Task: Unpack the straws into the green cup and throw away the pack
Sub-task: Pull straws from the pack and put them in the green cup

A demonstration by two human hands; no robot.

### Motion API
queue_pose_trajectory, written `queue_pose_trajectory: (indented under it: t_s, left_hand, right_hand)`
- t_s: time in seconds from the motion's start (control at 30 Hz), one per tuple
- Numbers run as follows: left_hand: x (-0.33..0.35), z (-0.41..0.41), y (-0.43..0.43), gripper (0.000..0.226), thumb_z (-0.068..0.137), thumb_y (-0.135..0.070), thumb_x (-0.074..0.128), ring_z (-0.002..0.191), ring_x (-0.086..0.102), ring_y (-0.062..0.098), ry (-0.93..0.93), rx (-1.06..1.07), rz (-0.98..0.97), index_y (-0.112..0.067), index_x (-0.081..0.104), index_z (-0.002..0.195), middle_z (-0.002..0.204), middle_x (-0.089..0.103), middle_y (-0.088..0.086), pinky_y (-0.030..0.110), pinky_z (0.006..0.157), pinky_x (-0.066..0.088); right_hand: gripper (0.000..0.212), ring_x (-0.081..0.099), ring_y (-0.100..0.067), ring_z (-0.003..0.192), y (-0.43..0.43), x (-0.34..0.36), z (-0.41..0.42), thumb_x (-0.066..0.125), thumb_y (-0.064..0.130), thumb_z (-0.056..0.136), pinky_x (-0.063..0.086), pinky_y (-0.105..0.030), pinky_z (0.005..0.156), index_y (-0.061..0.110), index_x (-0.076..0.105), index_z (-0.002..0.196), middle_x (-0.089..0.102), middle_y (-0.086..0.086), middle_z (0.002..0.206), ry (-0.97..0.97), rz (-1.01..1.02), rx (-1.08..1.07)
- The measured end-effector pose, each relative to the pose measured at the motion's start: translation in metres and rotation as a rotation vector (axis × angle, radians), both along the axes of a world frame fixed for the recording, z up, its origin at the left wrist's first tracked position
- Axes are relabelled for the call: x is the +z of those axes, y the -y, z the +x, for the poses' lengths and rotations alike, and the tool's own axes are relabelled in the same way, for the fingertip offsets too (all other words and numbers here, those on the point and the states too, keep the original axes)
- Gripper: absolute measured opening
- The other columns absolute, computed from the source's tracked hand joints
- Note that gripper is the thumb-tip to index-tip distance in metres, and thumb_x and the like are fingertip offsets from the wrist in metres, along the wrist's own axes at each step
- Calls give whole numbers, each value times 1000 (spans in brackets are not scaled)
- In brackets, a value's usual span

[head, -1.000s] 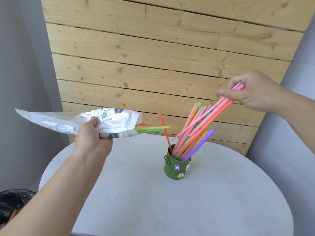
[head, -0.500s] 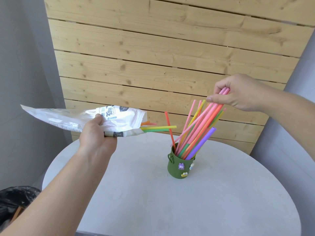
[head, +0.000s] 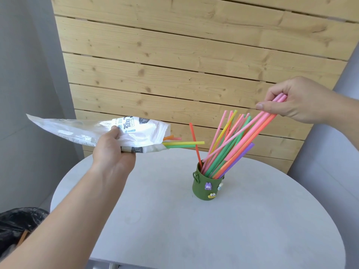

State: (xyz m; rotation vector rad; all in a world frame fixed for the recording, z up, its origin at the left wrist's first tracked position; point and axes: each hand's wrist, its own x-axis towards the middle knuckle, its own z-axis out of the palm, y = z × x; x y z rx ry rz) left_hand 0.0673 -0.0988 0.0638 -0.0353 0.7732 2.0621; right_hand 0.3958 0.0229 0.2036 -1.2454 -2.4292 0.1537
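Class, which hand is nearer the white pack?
Left. The left hand grips the pack; the right hand is apart, pinching pink straws above the green cup.

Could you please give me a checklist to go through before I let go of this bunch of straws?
1. The right hand pinches the held straws near their top ends: ok.
2. Their lower ends sit inside the green cup: ok.
3. The cup stands upright on the table: ok.
4. The left hand grips the pack: ok.
5. Pack emptied: not ok, the leftover straws poke from its mouth.
6. The black bin bag is open for the pack: cannot tell.
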Motion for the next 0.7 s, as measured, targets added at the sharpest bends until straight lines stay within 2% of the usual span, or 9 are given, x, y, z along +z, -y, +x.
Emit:
queue_pose_trajectory:
  t_s: [0.07, 0.17, 0.27, 0.37, 0.47, 0.6, 0.7]
  left_hand:
    - [0, -1, 0, 28, 101, -10, 60, 68, 75, 12, -4, 4, -4, -9, 65, 129, 92, 69, -4, 34, 80, 64]
    - [0, -1, 0, 30, 100, -10, 61, 79, 74, 13, -13, 3, -10, -9, 65, 130, 98, 70, -3, 37, 82, 64]
    - [-1, 0, 0, 29, 100, -10, 61, 75, 74, 13, -13, 0, -10, -9, 66, 129, 96, 70, -3, 36, 80, 64]
    - [0, 3, 1, 21, 101, -10, 60, 63, 75, 10, -14, -17, -1, -9, 66, 122, 91, 68, -4, 29, 68, 64]
    - [-1, 3, 1, 15, 102, -10, 60, 58, 74, 10, -14, -23, 4, -9, 65, 116, 89, 67, -4, 27, 60, 62]
    - [1, 2, 3, 19, 102, -10, 60, 60, 74, 10, -18, -26, 7, -8, 65, 120, 88, 68, -4, 29, 65, 63]
    - [1, 0, 4, 19, 101, -9, 60, 63, 75, 11, -16, -22, 18, -6, 65, 119, 89, 67, -3, 29, 64, 64]
  right_hand:
    - [33, 34, -11, 46, 0, -1, 3, 72, 40, 86, 28, -30, 53, 18, 68, 63, 42, 11, 47, -10, -2, -3]
    - [33, 35, -10, 46, 1, 0, 6, 71, 38, 87, 27, -30, 52, 15, 69, 64, 43, 12, 46, -5, 1, -4]
    - [32, 34, -10, 45, 1, -2, 4, 72, 40, 87, 29, -29, 52, 18, 69, 65, 42, 10, 48, 6, -4, 1]
    - [31, 34, -11, 48, 2, -9, -7, 71, 45, 86, 30, -30, 53, 24, 67, 63, 46, 3, 56, 44, 6, 30]
    - [36, 37, -16, 54, 5, -16, -25, 70, 47, 87, 28, -30, 52, 21, 63, 64, 46, 0, 59, 91, 62, 42]
    - [32, 46, -16, 60, 5, -32, -50, 65, 49, 89, 32, -31, 53, 26, 59, 67, 51, 7, 59, 211, 127, 87]
    - [35, 45, -15, 61, 4, -46, -61, 57, 54, 92, 33, -32, 54, 26, 54, 71, 47, 9, 57, 304, 200, 77]
